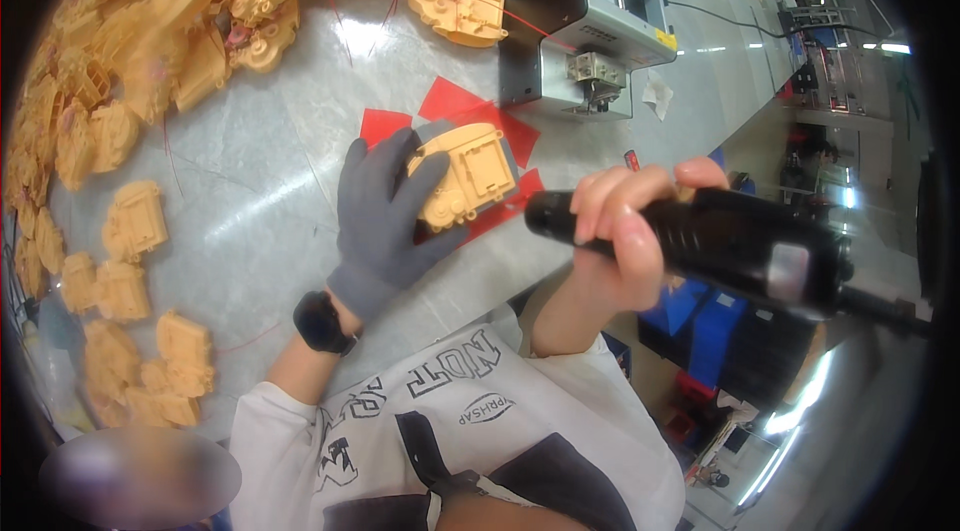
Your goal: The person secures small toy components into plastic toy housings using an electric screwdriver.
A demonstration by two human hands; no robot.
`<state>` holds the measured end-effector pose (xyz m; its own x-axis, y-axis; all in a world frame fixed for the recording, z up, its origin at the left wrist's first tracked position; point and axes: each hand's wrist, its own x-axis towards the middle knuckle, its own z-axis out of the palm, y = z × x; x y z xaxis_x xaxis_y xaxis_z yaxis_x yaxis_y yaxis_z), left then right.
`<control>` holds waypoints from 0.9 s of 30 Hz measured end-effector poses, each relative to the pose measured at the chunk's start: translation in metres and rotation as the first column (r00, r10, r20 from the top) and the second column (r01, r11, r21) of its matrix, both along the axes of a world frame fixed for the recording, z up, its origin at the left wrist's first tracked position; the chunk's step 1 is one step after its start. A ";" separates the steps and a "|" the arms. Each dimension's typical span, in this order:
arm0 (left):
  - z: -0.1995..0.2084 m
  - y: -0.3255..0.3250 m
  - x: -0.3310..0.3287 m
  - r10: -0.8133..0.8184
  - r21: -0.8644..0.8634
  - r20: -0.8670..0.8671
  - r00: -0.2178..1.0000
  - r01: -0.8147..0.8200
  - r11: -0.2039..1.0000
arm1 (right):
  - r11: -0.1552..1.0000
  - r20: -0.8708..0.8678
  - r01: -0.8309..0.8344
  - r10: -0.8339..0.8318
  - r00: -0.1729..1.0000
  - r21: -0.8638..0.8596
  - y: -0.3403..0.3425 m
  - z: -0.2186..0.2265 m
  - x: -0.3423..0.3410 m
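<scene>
My left hand (pixel 385 216), in a grey glove, is closed around the left side of a yellow plastic housing (pixel 470 174). The housing rests on a dark block whose edge shows at its right, with red sheets or strips (pixel 455 99) around it on the table. My right hand (pixel 630 221), bare, is wrapped around a black electric screwdriver (pixel 720 241), its body lying nearly level. The screwdriver's narrow end points left and stands apart from the housing; a thick black cord leaves its other end. Whether a bit is fitted cannot be made out.
A big heap of yellow plastic housings (pixel 150 21) covers the far left, with several loose ones (pixel 135 221) down the left side. A grey and black bench machine (pixel 600 31) stands beyond my hands. Crumpled white paper (pixel 657 94) lies beside it. Blue bins (pixel 715 326) are below the right edge.
</scene>
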<state>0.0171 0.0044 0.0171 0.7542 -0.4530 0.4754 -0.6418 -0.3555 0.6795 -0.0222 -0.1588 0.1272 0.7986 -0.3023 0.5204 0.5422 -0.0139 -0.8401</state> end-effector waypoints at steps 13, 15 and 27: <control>0.002 0.003 -0.004 0.018 -0.020 -0.053 0.998 -0.019 1.000 | 0.996 -0.024 0.066 -0.065 0.998 0.059 0.005 -0.016 0.010; 0.003 0.004 -0.005 0.012 0.036 -0.090 0.996 -0.009 0.999 | 0.998 -0.018 0.054 -0.053 0.998 0.030 0.004 -0.017 0.011; -0.001 0.004 -0.005 0.005 0.082 -0.108 0.994 0.004 0.997 | 0.996 -0.030 -0.003 0.006 1.000 0.090 0.005 -0.024 0.015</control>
